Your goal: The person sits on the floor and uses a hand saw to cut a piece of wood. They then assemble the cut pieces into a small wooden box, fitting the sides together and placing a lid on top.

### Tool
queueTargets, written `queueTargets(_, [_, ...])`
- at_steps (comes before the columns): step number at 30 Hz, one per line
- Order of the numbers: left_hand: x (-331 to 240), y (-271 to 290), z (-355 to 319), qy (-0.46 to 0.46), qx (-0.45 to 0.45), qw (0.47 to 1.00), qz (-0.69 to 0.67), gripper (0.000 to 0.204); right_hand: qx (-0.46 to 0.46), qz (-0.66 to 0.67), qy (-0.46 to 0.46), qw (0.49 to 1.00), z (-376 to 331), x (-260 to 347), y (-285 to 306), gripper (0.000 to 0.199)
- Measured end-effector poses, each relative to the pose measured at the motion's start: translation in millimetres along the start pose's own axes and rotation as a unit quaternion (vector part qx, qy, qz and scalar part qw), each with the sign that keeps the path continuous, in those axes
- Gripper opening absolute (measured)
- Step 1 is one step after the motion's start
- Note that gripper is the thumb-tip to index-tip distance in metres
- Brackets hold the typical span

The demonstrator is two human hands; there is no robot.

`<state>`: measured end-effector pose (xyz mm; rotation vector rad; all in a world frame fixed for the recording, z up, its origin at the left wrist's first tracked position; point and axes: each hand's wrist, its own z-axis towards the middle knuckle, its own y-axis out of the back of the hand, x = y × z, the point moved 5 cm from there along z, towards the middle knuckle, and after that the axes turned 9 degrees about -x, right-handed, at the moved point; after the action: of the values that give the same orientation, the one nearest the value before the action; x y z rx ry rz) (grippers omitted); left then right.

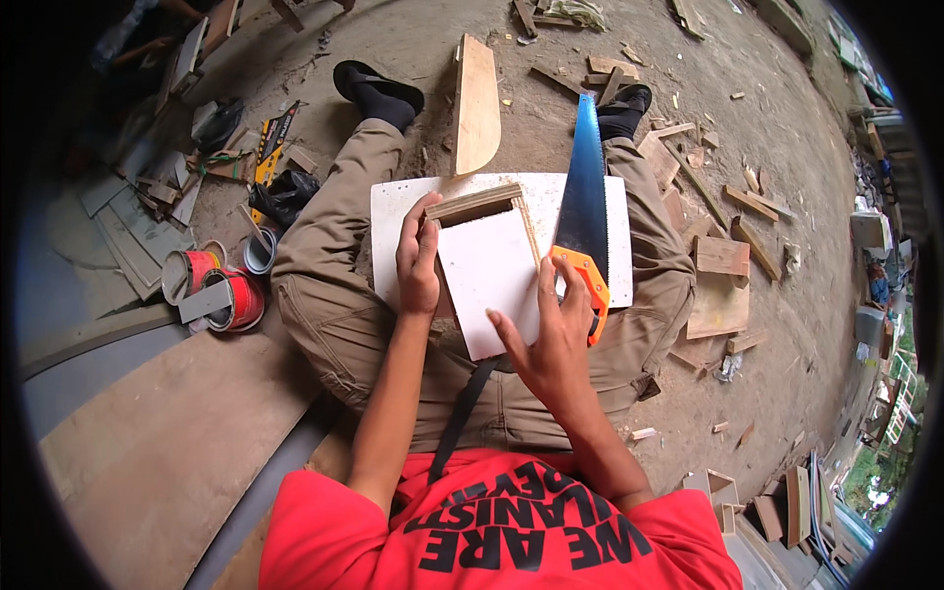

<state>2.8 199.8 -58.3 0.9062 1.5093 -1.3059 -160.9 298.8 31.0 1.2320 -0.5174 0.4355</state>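
A small plywood box (485, 285) with a white face and bare layered edges sits tilted between my hands, its open end away from me. My left hand (418, 265) is closed on its left side, fingers near the far corner. My right hand (551, 339) has its fingers apart, with the thumb by the white face and the index finger along the right edge. Its other fingers overlap the orange handle of a hand saw (587, 187), whose blue blade points away from me. Box and saw are over a white board (393, 206) across my legs.
A plywood piece with one rounded corner (476, 108) lies beyond the board. Wood offcuts (721, 258) litter the ground at right. Red tins (236, 300), a white tub (260, 254) and a yellow-black saw (272, 147) are at left. A large plywood sheet (167, 433) lies at lower left.
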Motion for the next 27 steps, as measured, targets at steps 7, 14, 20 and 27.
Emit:
queueTargets(7, [16.5,2.9,0.8,0.037,-0.039,0.998,0.017,0.038,0.094,-0.022,0.021,0.995,-6.3,12.5,-21.1,0.114])
queueTargets(14, [11.9,0.9,-0.5,0.002,-0.032,0.999,0.014,0.042,0.076,0.004,-0.016,0.997,-0.5,14.3,-18.1,0.110])
queueTargets(20, [17.8,0.7,-1.4,0.016,-0.031,0.999,-0.029,0.037,0.083,-0.005,-0.005,0.997,4.2,11.5,-15.6,0.104])
queueTargets(27, [19.2,-0.9,-2.1,0.036,-0.028,0.998,-0.039,0.036,0.093,-0.025,0.023,0.995,12.2,20.6,-24.0,0.104])
